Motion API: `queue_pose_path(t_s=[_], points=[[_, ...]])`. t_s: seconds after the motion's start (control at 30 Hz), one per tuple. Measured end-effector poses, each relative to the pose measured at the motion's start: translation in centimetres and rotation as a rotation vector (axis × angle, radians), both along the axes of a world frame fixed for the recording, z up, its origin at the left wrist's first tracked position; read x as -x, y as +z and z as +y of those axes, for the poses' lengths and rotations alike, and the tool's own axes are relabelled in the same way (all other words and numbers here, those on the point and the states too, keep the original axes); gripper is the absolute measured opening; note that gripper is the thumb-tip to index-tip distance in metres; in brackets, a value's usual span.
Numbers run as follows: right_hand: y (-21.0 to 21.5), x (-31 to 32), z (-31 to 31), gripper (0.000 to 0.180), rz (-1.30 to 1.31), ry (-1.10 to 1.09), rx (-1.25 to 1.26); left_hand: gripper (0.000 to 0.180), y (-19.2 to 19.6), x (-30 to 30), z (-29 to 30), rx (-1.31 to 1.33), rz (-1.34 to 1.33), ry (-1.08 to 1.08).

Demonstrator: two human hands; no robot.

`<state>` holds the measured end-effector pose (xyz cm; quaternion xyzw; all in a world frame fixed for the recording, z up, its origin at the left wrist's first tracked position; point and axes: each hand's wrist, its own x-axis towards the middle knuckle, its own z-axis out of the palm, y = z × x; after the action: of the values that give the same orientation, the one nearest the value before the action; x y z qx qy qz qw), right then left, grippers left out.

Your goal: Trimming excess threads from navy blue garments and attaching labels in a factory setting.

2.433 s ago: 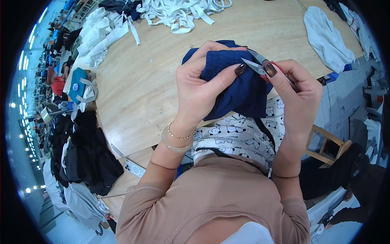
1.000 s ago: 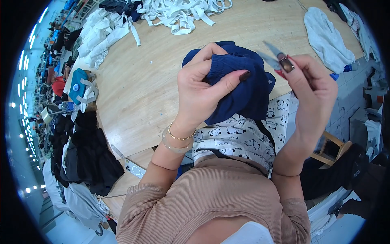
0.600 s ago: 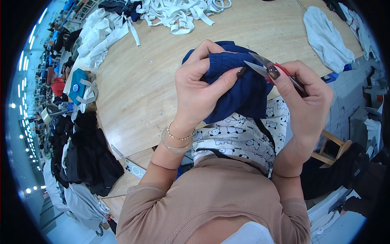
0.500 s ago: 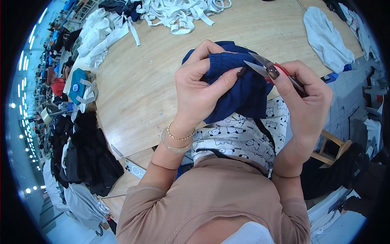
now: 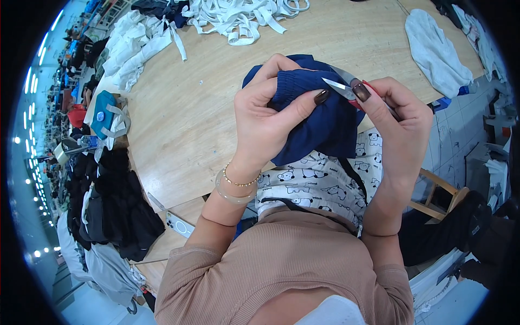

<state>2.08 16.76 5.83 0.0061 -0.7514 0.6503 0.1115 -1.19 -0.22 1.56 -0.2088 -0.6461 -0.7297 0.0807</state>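
The navy cloth [image 5: 327,127], gathered along one edge, is held above the near edge of the wooden table [image 5: 184,119], in front of the body. Its gathered edge is pinched by the left hand [image 5: 262,116], with the thumb laid on the near face and the index finger bent over the top; the remaining fingers are partly hidden. Red-handled scissors [image 5: 341,90] are gripped by the right hand [image 5: 400,116] between thumb and curled fingers. The blades are parted and pointed leftward at the upper right of the cloth, near the left thumbnail; whether the fabric is touched by them cannot be told. The lap beneath is covered by white animal-print fabric [image 5: 309,176]. White straps [image 5: 238,21] are heaped at the table's far side, with crumpled white cloth [image 5: 127,51] to their left. A pale cloth [image 5: 436,51] is laid flat at the far right. A phone [image 5: 180,224] is seen beside the left forearm, near black clothes [image 5: 122,211].
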Motion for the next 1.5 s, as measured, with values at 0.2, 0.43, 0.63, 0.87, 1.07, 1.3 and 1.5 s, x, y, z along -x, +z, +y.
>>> queue_pose_path(t_s=[0.2,0.43,0.63,0.87,1.07,1.3,1.5], points=[[-1.2,0.5,0.1,0.012,-0.047,0.086,0.268,0.013,0.0,0.0,0.1,-0.082,-0.045,-0.033],[-0.1,0.4,0.2,0.009,-0.006,0.061,0.404,0.015,0.0,-0.1,0.2,-0.012,-0.038,-0.012],[0.6,-0.7,0.1,0.008,0.081,-0.078,-0.083,0.018,0.1,0.1,0.0,0.025,0.011,0.028],[0.6,-0.8,-0.1,0.008,0.062,-0.054,-0.117,0.019,0.1,0.0,0.0,0.051,0.028,0.035],[0.6,-0.8,-0.3,0.008,0.081,-0.066,-0.144,0.020,0.0,-0.1,0.0,0.047,0.018,0.044],[0.5,-0.7,0.1,0.008,0.077,-0.040,-0.205,0.019,0.1,-0.1,0.0,0.048,0.016,0.036],[-0.3,0.2,-0.1,0.010,-0.067,0.024,0.139,0.016,-0.4,0.1,0.0,-0.101,-0.048,-0.045]])
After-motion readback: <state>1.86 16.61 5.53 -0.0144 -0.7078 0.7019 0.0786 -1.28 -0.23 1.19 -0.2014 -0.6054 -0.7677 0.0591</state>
